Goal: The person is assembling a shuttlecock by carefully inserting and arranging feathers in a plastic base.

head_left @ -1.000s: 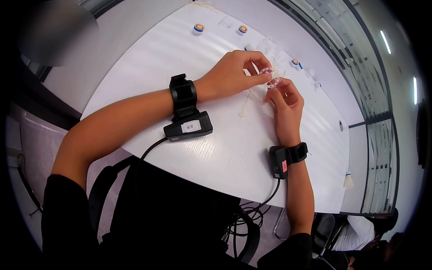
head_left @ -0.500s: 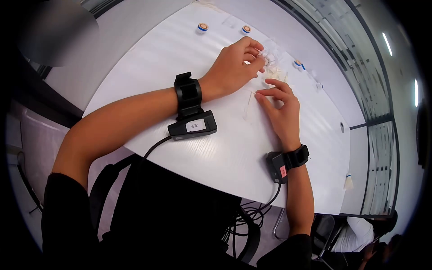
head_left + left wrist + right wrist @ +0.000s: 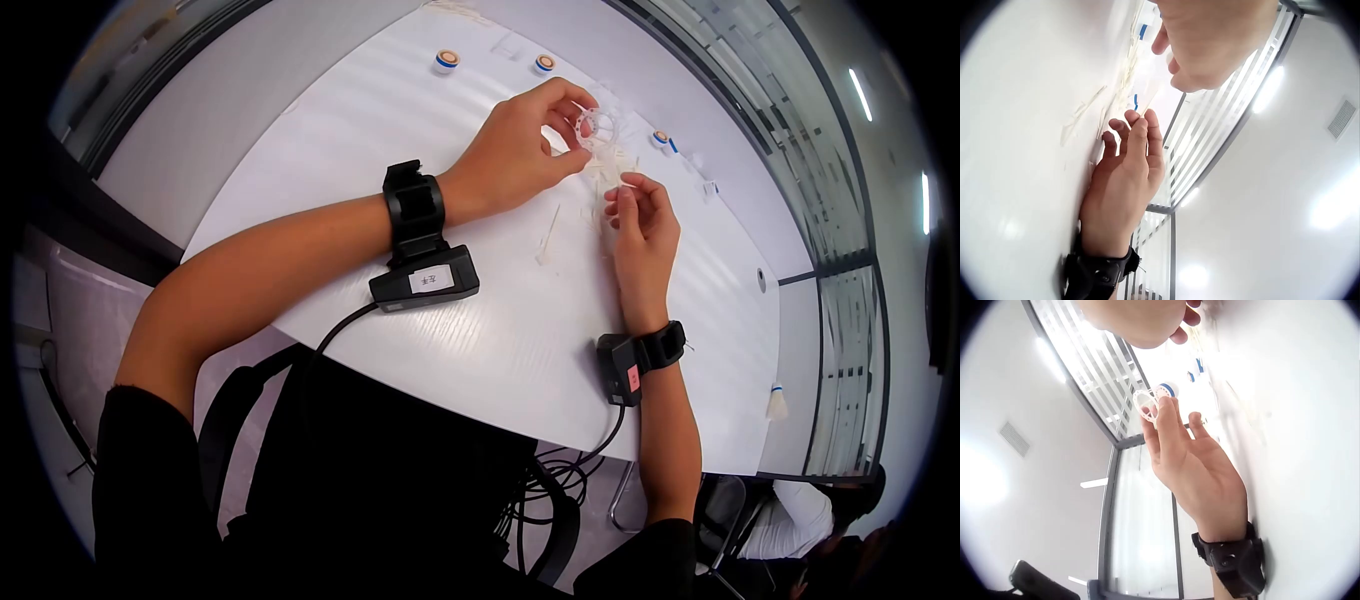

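My left hand point(image 3: 530, 150) is raised over the far part of the table, pinching a white perforated ring point(image 3: 1145, 406) between thumb and fingers. A white cork base with a blue band point(image 3: 1166, 391) shows right at those fingertips in the right wrist view. To the right and a little lower is my right hand point(image 3: 645, 225), thumb and forefinger pressed together on a thin, pale feather-like sliver point(image 3: 1150, 97). The two hands are apart. Beyond and below them lies a loose pile of pale feather pieces point(image 3: 612, 165).
Two blue-banded cork bases point(image 3: 446, 62) point(image 3: 544, 64) stand toward the far edge, another point(image 3: 660, 138) to the right. A few slivers point(image 3: 549, 235) lie on the white table point(image 3: 450, 350). A shuttlecock point(image 3: 777, 402) rests near the right edge. Another person point(image 3: 795, 520) sits lower right.
The hands were together at the ring, then parted. My right hand dipped left with spread fingers, then moved right as thumb and forefinger closed. My left hand has moved slightly farther away with the ring.
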